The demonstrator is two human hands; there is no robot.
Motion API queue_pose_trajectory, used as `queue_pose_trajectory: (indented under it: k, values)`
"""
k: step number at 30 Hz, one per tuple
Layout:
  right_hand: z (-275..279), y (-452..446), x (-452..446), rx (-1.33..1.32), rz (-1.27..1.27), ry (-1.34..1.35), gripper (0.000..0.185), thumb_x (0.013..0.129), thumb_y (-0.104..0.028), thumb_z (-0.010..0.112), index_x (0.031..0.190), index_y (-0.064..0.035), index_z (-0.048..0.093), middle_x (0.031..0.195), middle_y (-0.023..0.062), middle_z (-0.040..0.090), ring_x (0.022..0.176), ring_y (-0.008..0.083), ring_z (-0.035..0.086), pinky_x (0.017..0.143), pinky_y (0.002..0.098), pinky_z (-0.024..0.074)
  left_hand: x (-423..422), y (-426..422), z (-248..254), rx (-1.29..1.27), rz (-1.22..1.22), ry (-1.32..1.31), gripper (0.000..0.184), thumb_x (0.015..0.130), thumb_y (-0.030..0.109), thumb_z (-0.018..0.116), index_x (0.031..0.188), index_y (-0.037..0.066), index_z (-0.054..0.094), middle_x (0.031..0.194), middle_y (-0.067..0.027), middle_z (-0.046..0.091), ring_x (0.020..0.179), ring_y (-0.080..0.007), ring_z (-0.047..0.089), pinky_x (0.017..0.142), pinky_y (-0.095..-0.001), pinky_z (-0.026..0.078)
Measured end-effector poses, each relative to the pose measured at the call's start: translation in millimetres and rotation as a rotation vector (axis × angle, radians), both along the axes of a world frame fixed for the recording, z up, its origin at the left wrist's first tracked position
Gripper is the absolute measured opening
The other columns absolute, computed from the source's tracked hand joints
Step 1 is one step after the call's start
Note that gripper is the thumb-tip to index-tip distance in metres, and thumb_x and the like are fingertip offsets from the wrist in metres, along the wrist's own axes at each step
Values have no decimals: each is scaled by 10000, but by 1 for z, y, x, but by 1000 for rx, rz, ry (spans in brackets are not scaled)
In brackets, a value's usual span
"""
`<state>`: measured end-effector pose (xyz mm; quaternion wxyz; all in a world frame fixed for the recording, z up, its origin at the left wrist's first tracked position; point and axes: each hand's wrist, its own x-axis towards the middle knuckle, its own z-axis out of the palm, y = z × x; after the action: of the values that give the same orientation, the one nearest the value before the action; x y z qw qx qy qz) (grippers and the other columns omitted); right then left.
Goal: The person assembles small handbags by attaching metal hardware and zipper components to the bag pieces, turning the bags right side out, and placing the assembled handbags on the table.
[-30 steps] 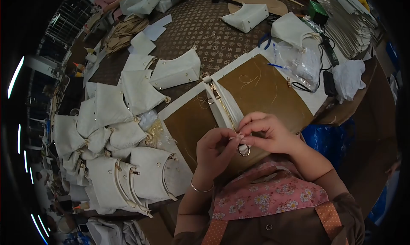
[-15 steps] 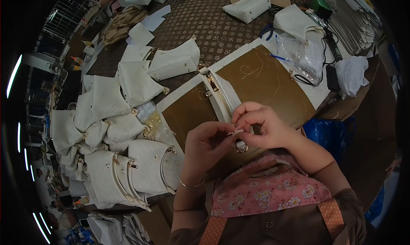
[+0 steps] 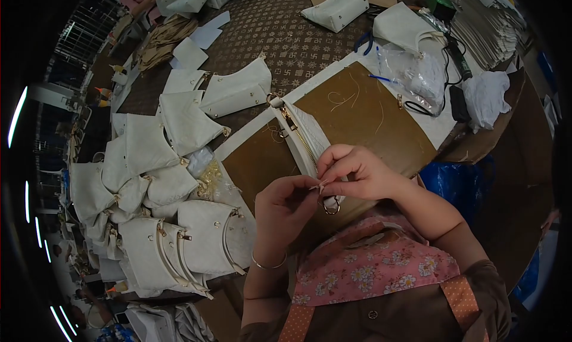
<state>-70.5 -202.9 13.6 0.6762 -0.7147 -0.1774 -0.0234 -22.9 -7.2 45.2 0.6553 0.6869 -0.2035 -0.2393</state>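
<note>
- Pinching a pale scrap (image 3: 316,187): left hand (image 3: 285,208) and right hand (image 3: 361,174).
- Twelve o'clock: white bag (image 3: 313,133), zip (image 3: 306,149) already in; scrap's fastening unclear.
- Nine o'clock: zipped bags (image 3: 205,234) heaped.

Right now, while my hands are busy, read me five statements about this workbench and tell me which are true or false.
1. The left hand and right hand are far apart. False: the left hand and right hand meet at a pale strip.
2. The open-zipped bag lies partly over the brown mat. True.
3. The bangle is on the right wrist. False: the bangle is on the left.
4. The heap of white bags is left of the brown mat. True.
5. The green box touches the apron. False: the green box is across the table.
</note>
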Motion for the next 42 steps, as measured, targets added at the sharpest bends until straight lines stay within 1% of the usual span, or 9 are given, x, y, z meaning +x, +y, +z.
queue_pose_trajectory:
  k: [5,7,10,17,20,22,25,32,42]
  values:
    - [0,6,-6,33,-88,-58,78,785,-22,665,858,0,678,914,50,578,694,93,533,589,226,419,-2,31,-19,-38,163,52,167,801,-28,645,967,-9,638,889,-77,651,806,-106,624,721,-234,498]
    - [1,3,-7,41,-88,-28,80,781,-18,658,856,4,676,911,51,577,682,87,524,589,223,416,9,71,-48,442,229,-477,172,806,-20,615,972,12,647,899,-106,634,790,-196,624,708,-279,490]
    - [-2,2,-6,48,-109,-7,84,775,-13,650,852,8,674,904,51,573,657,76,506,585,219,407,11,130,-90,853,380,-737,167,799,17,610,958,29,658,875,-127,615,755,-293,598,694,-339,482]
    - [-2,12,-4,33,-112,-11,73,764,-21,661,831,10,664,889,45,567,615,64,476,560,218,388,18,155,-115,871,420,-731,146,792,40,616,928,36,669,819,-121,609,760,-310,590,708,-362,483]
    - [0,11,-8,30,-124,8,69,760,-29,668,813,13,655,884,44,568,624,71,482,555,222,390,22,143,-106,797,378,-682,135,829,39,602,952,17,656,840,-85,631,761,-228,607,684,-315,480]
    - [0,13,-9,27,-139,2,68,760,-33,670,805,14,651,878,42,567,630,77,486,554,223,390,15,112,-86,223,438,11,135,866,37,591,986,-9,632,891,-51,643,786,-129,601,676,-250,469]
    - [2,18,-10,16,-147,-7,66,763,-42,669,787,14,643,867,40,563,646,86,494,554,227,393,6,57,-49,-246,225,175,151,875,5,581,1020,-24,610,935,-43,638,821,-86,583,689,-210,459]
    - [6,15,-13,-20,-145,47,44,776,-37,660,785,5,649,922,52,556,745,107,519,617,236,411,3,10,-36,-404,22,241,159,845,-20,606,1004,-13,606,910,-49,630,812,-108,585,712,-230,469]
    - [1,25,-15,-37,-307,-55,52,758,-48,659,788,-7,646,918,84,567,785,172,562,660,281,449,-13,-1,-43,-513,176,338,127,861,50,633,964,14,568,919,-47,606,805,-113,584,723,-247,483]
